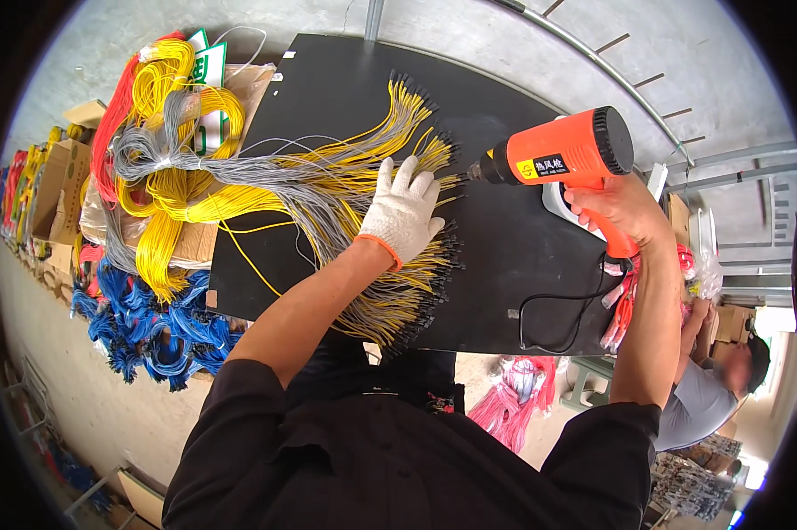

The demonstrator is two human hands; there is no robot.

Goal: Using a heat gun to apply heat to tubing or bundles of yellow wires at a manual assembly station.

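Observation:
My left hand, in a white knit glove with an orange cuff, lies over a fanned spread of yellow and grey wires. Its fingers are stretched out, pressing lightly on the strands near their dark-tipped ends. In my bare right hand is an orange heat gun, gripped by its handle. The gun's nozzle points left at the wire tips, just beyond my left fingertips. Under the wires lies a black tabletop.
Coiled yellow wire bundles and red ones are heaped at the left, above blue bundles. A black power cord loops below the gun. Pink-red wires sit below the table's front edge. Another person works at far right.

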